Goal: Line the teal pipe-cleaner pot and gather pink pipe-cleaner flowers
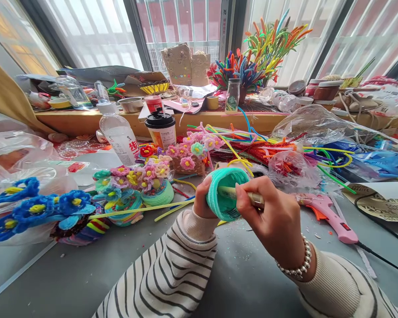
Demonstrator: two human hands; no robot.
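Note:
My left hand point(202, 198) is closed round the side of a small turquoise pot point(213, 194) wound from pipe cleaners, tilted so that its open mouth faces me. My right hand point(273, 223) grips a thick, pale marker-like stick point(257, 200), its far end inside the pot. Whether the tip touches the inner wall I cannot tell. Left of the pot stand little pipe-cleaner pots with pink flowers point(155, 170) and a striped pot point(82, 229) lying over with blue flowers point(74, 202).
A pink glue gun point(328, 212) with its black cord lies at the right. Loose pipe cleaners point(252, 150) and plastic bags point(318, 128) are heaped behind my hands. A water bottle point(117, 137) and a lidded paper cup point(161, 130) stand near the wooden sill point(192, 121).

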